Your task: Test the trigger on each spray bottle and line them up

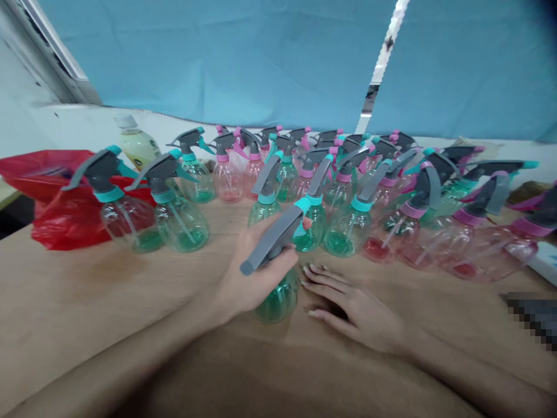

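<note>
My left hand point(256, 273) is wrapped round the neck of a green spray bottle point(276, 302) with a grey and teal trigger head. The bottle stands near the middle of the table, and my fingers hide its collar. To its right, my right hand point(343, 302) rests on the tabletop with fingers stretched out, holding nothing. Just beyond my hands are more green spray bottles, one clear green with a teal collar point(343, 238). Two others point(183, 229) stand to the left of my left hand.
Several pink spray bottles point(387, 238) crowd the right and back of the wooden table point(65, 325). A red plastic bag point(65, 209) lies at the left, with a white-capped bottle point(138, 145) behind it. A blue sheet point(261, 64) covers the wall. A dark pixelated object point(537, 316) is at the right edge.
</note>
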Demonstrator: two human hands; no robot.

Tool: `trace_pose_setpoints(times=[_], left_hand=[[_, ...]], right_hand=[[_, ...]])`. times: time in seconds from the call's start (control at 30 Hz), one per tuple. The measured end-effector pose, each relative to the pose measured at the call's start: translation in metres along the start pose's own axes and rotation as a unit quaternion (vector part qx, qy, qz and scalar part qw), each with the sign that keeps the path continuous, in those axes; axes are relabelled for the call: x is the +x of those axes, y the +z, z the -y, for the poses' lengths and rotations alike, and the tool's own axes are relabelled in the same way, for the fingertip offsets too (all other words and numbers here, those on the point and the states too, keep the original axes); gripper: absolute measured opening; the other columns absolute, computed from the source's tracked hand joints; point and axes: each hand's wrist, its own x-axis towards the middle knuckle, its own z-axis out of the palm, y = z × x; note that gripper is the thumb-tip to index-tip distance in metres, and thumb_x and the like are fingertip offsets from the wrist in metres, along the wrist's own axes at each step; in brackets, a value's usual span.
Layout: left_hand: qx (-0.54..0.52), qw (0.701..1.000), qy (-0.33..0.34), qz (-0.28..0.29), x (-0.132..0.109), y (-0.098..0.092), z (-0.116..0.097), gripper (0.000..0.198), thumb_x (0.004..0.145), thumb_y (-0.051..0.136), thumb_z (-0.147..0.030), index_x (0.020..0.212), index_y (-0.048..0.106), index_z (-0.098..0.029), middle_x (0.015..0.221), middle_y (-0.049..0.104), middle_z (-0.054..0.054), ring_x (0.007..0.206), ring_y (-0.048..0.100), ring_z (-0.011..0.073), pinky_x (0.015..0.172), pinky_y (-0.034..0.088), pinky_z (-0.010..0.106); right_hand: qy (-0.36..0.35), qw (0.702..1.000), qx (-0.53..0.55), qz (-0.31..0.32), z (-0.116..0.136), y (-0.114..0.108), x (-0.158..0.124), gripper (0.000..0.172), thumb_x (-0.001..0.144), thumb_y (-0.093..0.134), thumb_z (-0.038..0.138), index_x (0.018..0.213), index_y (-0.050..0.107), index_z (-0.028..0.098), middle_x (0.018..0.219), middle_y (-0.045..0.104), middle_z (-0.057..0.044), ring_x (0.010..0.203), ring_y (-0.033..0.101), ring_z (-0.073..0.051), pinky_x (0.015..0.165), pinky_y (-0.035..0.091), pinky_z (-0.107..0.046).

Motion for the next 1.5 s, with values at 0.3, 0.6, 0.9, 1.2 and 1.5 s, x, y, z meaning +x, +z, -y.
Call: trace_pose_setpoints(times=[0.3, 0.6, 0.9, 1.2, 1.5], left_hand=[[-0.011, 1.000, -0.010, 0.002, -0.0005, -0.0009, -0.0035, 0.040, 0.071, 0.049, -0.015, 0.105, 0.062, -0.030, 0.075, 0.065, -0.003, 0.063, 0.058, 0.0165, 0.058, 0.045, 0.026], [-0.005, 1.000, -0.009, 0.003, -0.0012, -0.0013, -0.0022, 0.040, 0.073, 0.050, -0.015, 0.108, 0.061, -0.031, 0.077, 0.064, -0.003, 0.063, 0.056, 0.0161, 0.059, 0.045, 0.026], [-0.016, 1.000, -0.010, 0.004, -0.0009, -0.0022, -0.0037, 0.039, 0.073, 0.049, -0.014, 0.106, 0.062, -0.030, 0.076, 0.063, -0.003, 0.065, 0.057, 0.0157, 0.061, 0.045, 0.026], [-0.009, 1.000, -0.003, 0.002, -0.0016, -0.0009, -0.0012, 0.039, 0.073, 0.048, -0.015, 0.107, 0.061, -0.030, 0.074, 0.064, -0.004, 0.062, 0.057, 0.0148, 0.058, 0.045, 0.025], [-0.014, 1.000, 0.002, 0.021, 0.0000, -0.0043, -0.0058, 0.036, 0.073, 0.048, -0.014, 0.103, 0.062, -0.029, 0.065, 0.058, -0.005, 0.053, 0.050, 0.0133, 0.053, 0.041, 0.025]], right_hand=[[0.000, 1.000, 0.004, -0.006, 0.0005, -0.0001, 0.0001, 0.050, 0.092, 0.046, 0.043, 0.138, 0.041, 0.024, 0.146, 0.039, -0.004, 0.136, 0.031, -0.022, 0.112, 0.029, -0.046], [-0.005, 1.000, 0.007, -0.015, 0.0000, 0.0009, -0.0004, 0.050, 0.092, 0.048, 0.041, 0.139, 0.041, 0.025, 0.145, 0.040, -0.004, 0.136, 0.032, -0.023, 0.111, 0.030, -0.046], [0.001, 1.000, 0.002, -0.003, 0.0006, -0.0001, 0.0001, 0.050, 0.092, 0.046, 0.042, 0.139, 0.041, 0.024, 0.146, 0.039, -0.004, 0.136, 0.031, -0.022, 0.112, 0.029, -0.045], [-0.006, 1.000, 0.018, -0.014, 0.0005, 0.0001, 0.0003, 0.050, 0.092, 0.048, 0.041, 0.138, 0.041, 0.025, 0.145, 0.040, -0.004, 0.135, 0.033, -0.023, 0.111, 0.030, -0.046], [0.002, 1.000, -0.011, 0.003, -0.0002, 0.0011, 0.0000, 0.050, 0.093, 0.044, 0.044, 0.138, 0.041, 0.023, 0.147, 0.038, -0.003, 0.137, 0.030, -0.021, 0.112, 0.029, -0.045]])
